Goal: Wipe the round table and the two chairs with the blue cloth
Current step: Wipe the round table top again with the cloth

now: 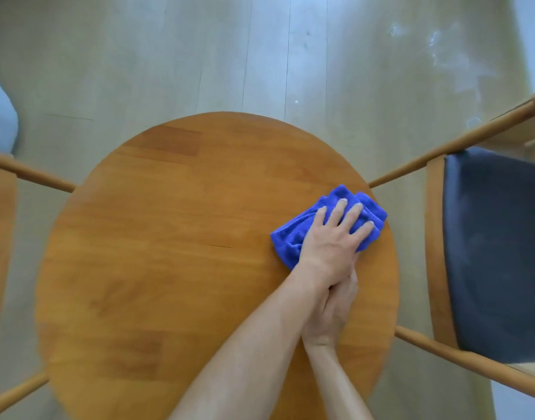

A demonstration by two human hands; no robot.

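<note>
Head view gives us the pale wooden floor (199, 56) first, its boards running away from us, with whitish smudges at the upper right. On it stands the round wooden desk (169, 253), which fills the middle of the frame.

To the right of the desk we see a wooden chair (487, 253) with a dark padded seat, its two arm rails reaching in toward the desk's edge. To the left we see only parts of a second chair (5, 222): a stretch of wooden frame and two rails, cut off by the frame's edge. A pale grey-blue shape at the far left is too blurred for us to name.

Both our forearms come in from the bottom and cross over the desk's right half. The blue cloth (293, 237) lies bunched on the desk near its right edge. Our left hand (329, 237) presses flat on the cloth, fingers straight and spread. Our right hand (332, 310) lies partly under the left wrist, just behind the cloth, touching that wrist; its fingers are hidden, so we cannot tell how they lie.
</note>
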